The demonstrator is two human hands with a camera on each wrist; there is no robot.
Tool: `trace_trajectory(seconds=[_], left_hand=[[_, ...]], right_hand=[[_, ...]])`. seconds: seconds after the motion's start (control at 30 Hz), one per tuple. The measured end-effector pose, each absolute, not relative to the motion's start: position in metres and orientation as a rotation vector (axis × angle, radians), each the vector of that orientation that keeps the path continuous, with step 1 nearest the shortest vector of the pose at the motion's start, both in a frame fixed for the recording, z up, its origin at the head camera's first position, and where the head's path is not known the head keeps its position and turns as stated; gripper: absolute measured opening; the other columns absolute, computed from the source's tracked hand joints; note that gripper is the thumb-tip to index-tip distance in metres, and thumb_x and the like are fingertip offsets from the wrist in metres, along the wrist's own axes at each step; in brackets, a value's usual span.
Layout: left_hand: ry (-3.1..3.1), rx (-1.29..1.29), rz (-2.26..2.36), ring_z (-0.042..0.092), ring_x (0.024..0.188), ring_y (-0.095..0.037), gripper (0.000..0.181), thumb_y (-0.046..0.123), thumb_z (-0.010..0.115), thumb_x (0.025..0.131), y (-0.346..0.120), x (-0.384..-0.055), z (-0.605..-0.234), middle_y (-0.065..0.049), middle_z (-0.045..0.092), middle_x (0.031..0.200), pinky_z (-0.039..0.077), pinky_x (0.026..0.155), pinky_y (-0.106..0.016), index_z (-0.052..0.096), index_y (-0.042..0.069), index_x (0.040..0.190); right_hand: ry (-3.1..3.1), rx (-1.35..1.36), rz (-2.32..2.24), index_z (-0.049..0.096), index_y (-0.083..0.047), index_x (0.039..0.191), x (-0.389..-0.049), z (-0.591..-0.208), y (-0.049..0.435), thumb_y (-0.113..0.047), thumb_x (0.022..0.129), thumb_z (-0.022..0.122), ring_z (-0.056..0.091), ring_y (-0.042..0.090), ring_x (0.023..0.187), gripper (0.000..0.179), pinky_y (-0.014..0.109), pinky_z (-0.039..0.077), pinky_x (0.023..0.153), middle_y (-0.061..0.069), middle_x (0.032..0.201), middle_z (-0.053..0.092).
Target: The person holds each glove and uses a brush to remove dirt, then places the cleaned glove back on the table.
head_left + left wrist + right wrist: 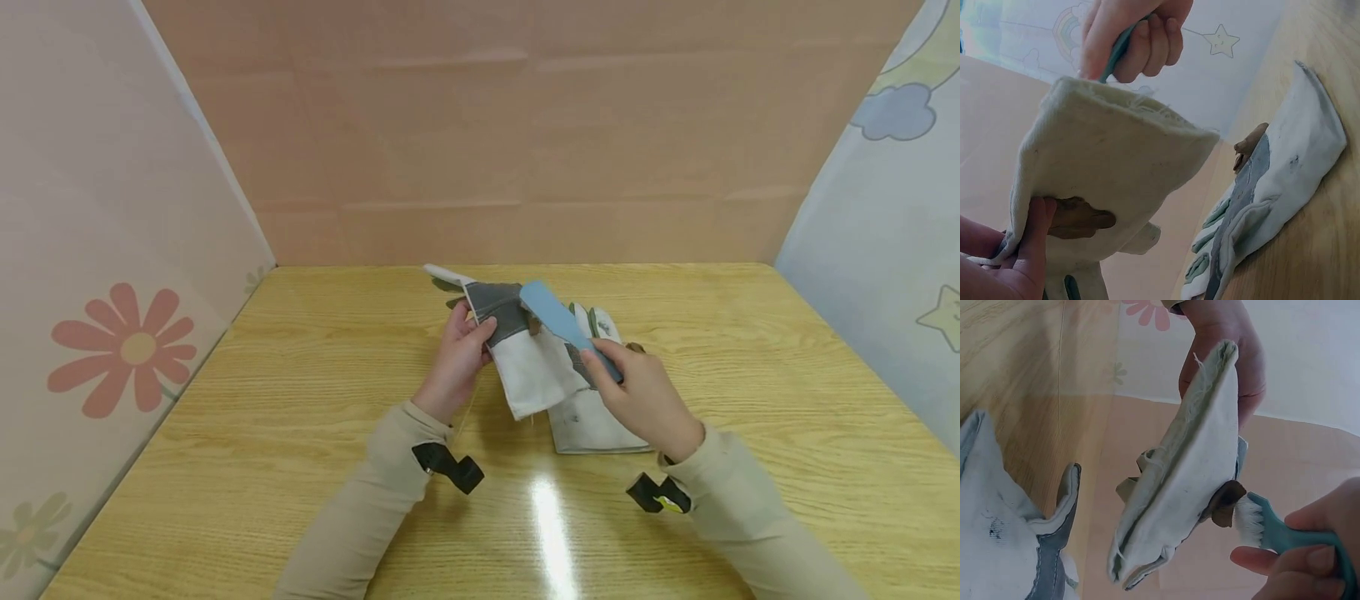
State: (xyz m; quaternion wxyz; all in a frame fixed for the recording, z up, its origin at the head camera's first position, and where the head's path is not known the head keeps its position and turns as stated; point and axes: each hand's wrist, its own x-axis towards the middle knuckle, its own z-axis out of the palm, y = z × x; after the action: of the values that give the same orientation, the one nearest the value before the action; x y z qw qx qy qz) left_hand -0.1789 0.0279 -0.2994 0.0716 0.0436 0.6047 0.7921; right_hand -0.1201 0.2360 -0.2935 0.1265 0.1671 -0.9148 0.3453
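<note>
My left hand grips a white and grey work glove by its side, thumb on top, and holds it above the table. The glove's cuff points toward me and has frayed threads along its edge. Curled round the handle of a blue brush is my right hand. White bristles show in the right wrist view, touching or very close to a brown patch on the held glove. A second work glove lies on the table, partly hidden behind the held glove and my right hand.
The wooden table reaches back to a plain pinkish-brown backdrop. Patterned panels stand at both sides, with a red flower on the left one. Each wrist bears a black camera mount.
</note>
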Motion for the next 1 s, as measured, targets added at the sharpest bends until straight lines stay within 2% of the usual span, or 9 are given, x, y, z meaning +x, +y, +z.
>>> trace_trajectory(seconds=[0.23, 0.37, 0.63, 1.0], left_hand=[[1.829, 0.048, 2.418, 0.061, 0.077, -0.002, 0.039, 0.004, 0.039, 0.098, 0.0237, -0.1808, -0.2943, -0.024, 0.053, 0.130, 0.048, 0.065, -0.021, 0.037, 0.009, 0.136], [1.826, 0.055, 2.400, 0.061, 0.083, -0.005, 0.040, 0.004, 0.039, 0.098, 0.0247, -0.1806, -0.2943, -0.022, 0.052, 0.132, 0.048, 0.068, -0.022, 0.036, 0.009, 0.137], [1.846, 0.155, 2.321, 0.060, 0.095, -0.012, 0.040, 0.007, 0.039, 0.099, 0.0313, -0.1754, -0.2979, -0.021, 0.053, 0.130, 0.047, 0.071, -0.024, 0.035, 0.011, 0.139], [1.840, 0.107, 2.401, 0.061, 0.081, -0.003, 0.039, 0.004, 0.039, 0.098, 0.0264, -0.1806, -0.2973, -0.023, 0.053, 0.130, 0.048, 0.067, -0.022, 0.036, 0.011, 0.137]], right_hand=[[-2.700, 0.455, 0.992, 0.061, 0.002, 0.114, -0.1204, -0.2885, 0.2410, -0.019, 0.099, 0.046, 0.027, 0.003, 0.041, 0.030, 0.022, 0.030, 0.044, -0.002, 0.052, 0.036], [-2.627, 0.469, 1.006, 0.060, 0.003, 0.115, -0.1188, -0.2889, 0.2412, -0.017, 0.098, 0.047, 0.026, 0.001, 0.041, 0.030, 0.022, 0.030, 0.043, -0.004, 0.049, 0.034], [-2.516, 0.603, 1.033, 0.064, 0.001, 0.105, -0.1171, -0.2957, 0.2357, -0.009, 0.095, 0.051, 0.023, -0.001, 0.041, 0.019, 0.020, 0.028, 0.040, -0.006, 0.053, 0.035], [-2.679, 0.490, 1.020, 0.062, -0.001, 0.110, -0.1185, -0.2902, 0.2387, -0.018, 0.098, 0.047, 0.026, 0.002, 0.041, 0.026, 0.022, 0.029, 0.041, -0.002, 0.053, 0.037]])
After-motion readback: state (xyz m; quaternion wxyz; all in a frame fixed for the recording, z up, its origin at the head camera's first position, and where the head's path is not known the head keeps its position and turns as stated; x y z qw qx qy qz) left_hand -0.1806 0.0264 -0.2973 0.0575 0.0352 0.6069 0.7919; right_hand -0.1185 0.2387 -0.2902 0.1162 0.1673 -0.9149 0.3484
